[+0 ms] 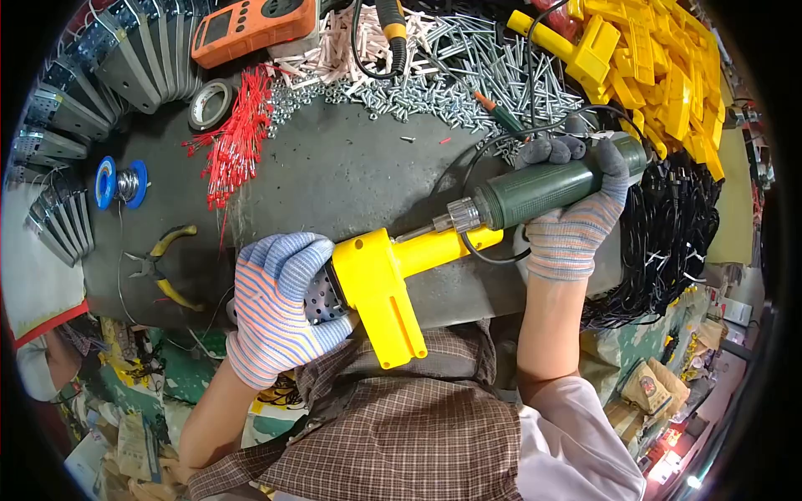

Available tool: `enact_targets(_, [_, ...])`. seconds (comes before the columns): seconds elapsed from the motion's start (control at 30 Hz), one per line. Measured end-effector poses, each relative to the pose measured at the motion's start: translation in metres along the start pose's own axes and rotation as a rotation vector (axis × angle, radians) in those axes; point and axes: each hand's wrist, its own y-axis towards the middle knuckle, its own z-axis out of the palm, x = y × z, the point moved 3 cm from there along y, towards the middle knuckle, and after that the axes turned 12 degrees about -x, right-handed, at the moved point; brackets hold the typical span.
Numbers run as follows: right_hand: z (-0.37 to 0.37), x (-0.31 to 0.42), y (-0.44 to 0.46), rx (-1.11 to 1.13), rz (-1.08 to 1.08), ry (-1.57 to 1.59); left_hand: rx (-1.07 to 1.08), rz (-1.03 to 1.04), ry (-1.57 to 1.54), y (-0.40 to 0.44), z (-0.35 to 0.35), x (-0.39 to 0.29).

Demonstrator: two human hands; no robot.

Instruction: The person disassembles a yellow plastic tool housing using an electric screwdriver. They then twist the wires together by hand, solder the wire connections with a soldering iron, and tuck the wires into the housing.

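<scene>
A dark tabletop [334,179] spreads mid-frame. Near its lower edge, the left hand [280,301] clasps a yellow device [372,280], the right hand [576,224] a green screwdriver [539,194].

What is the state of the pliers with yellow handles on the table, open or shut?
Open: the pliers lie on the table with their two yellow handles spread wide apart.

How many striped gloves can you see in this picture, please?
2. The left striped glove holds the yellow plastic part at one end; the right striped glove is wrapped around the green power tool. I see no others, though some could be hidden.
</scene>
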Motion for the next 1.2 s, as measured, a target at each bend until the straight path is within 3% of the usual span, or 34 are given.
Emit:
enact_targets(0.5, [0.008, 0.001, -0.007, -0.031, -0.100, -0.099, -0.034, 0.016, 0.042, 0.001, 0.000, -0.001])
enact_targets(0.87, [0.027, -0.003, -0.026, 0.220, -0.075, -0.096, -0.050, 0.022, 0.039, 0.000, 0.001, 0.000])
enact_targets(1.2, [0.019, 0.003, -0.023, 0.127, -0.079, -0.056, -0.032, 0.025, 0.047, 0.001, 0.001, -0.001])
